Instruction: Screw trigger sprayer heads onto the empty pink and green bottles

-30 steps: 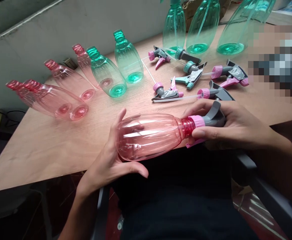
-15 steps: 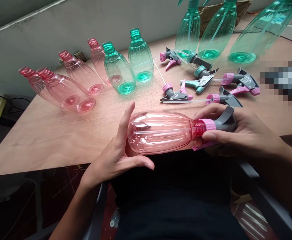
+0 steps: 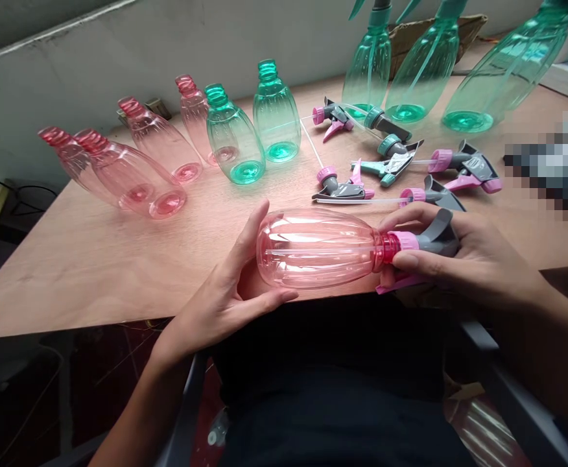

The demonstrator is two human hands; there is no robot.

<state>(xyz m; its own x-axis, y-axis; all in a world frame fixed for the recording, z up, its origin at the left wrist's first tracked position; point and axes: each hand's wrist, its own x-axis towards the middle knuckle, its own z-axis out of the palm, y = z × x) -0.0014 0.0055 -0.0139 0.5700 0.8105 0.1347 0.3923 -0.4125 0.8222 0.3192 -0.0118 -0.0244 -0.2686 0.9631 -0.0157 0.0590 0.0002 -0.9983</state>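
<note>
Head view: ribbed, clear pink plastic bottle [image 3: 318, 250] held on its side over the near edge of the wood-grain worktop [image 3: 118, 272], base left, neck right. Thin white tube visible inside, lengthwise. Neck capped by ridged pink collar [image 3: 406, 242] and smooth grey spray head [image 3: 437, 233].

Right hand [image 3: 473, 259] closed round neck and collar, thumb on near side. Left hand [image 3: 230, 285] spread in a wide C at the base; can't tell how firmly it touches.

Far left: four clear pink bottles [image 3: 160, 139], open threaded necks. Right of them, two clear green bottles [image 3: 235, 143], same shape. Far right: three taller-looking green bottles [image 3: 367, 71], tubes inside, tops partly cut off by frame.

Middle to right: six loose trigger heads [image 3: 466, 165], grey with pink or teal collars, some trailing white tubes. Nearest one partly behind right hand.

Held bottle's pink trigger [image 3: 395, 283] mostly hidden by fingers. Right edge pixelated, unreadable.
</note>
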